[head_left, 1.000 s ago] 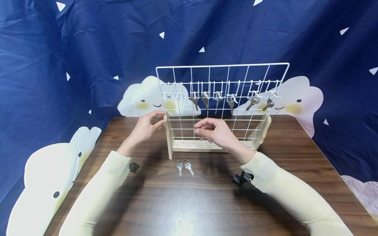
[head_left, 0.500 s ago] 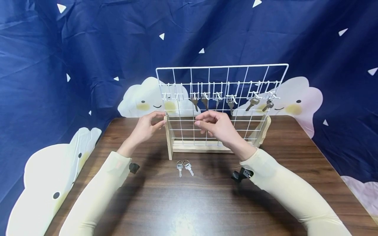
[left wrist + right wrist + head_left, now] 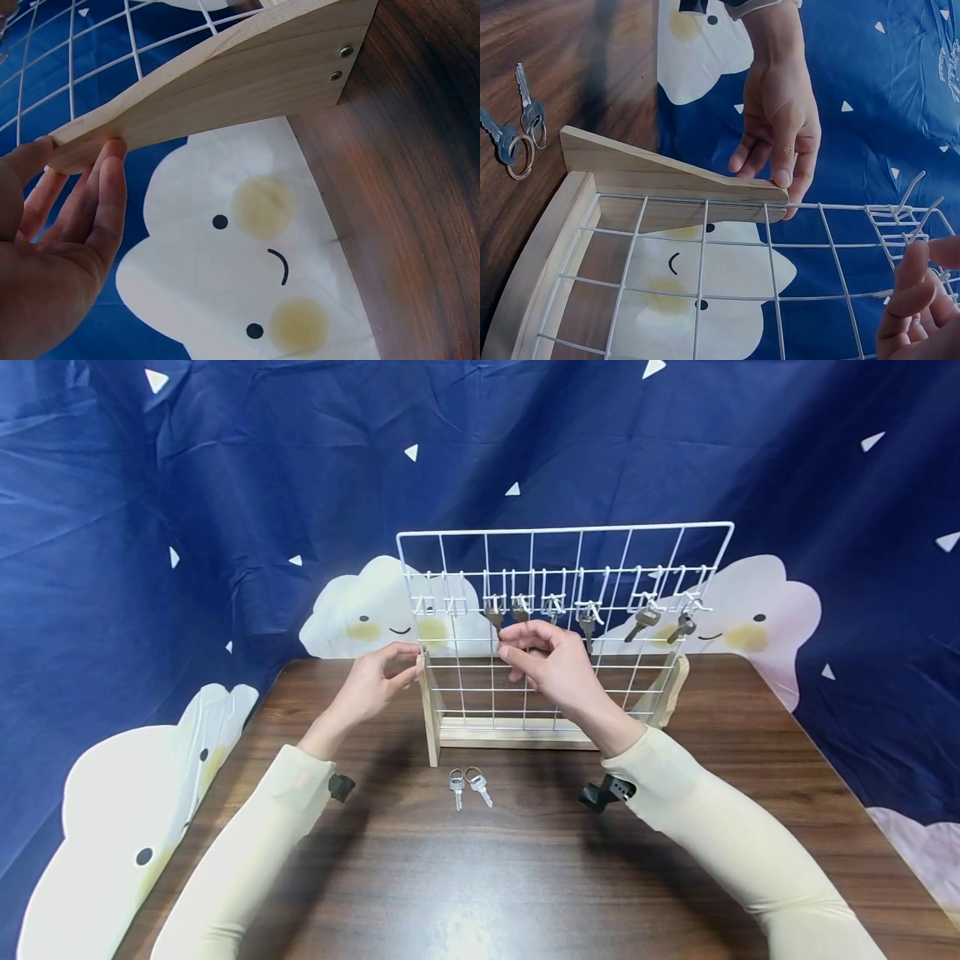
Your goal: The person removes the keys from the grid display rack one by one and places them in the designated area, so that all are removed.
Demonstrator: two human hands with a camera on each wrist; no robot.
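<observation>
My left hand [image 3: 372,683] grips the left wooden side of a display stand [image 3: 217,97], thumb on one face and fingers on the other. The stand holds up a white wire grid [image 3: 565,529] with a row of white hooks. Several keys hang there, among them a dark key [image 3: 493,612] towards the left. My right hand [image 3: 555,667] is before the grid, its fingers loosely bent and its fingertips close to that key's lower end; whether they touch it cannot be told. In the right wrist view, no object shows between the right fingers [image 3: 911,292].
Two silver keys with rings, a left one [image 3: 457,783] and a right one [image 3: 477,783], lie on the brown wooden table [image 3: 465,868] in front of the stand. The two leftmost hooks [image 3: 453,604] carry no key. A blue cloth [image 3: 300,460] with clouds hangs behind.
My right hand has risen along the front of the grid, from below the hanging keys up to their lower ends. The left hand and the two keys on the table stay put.
</observation>
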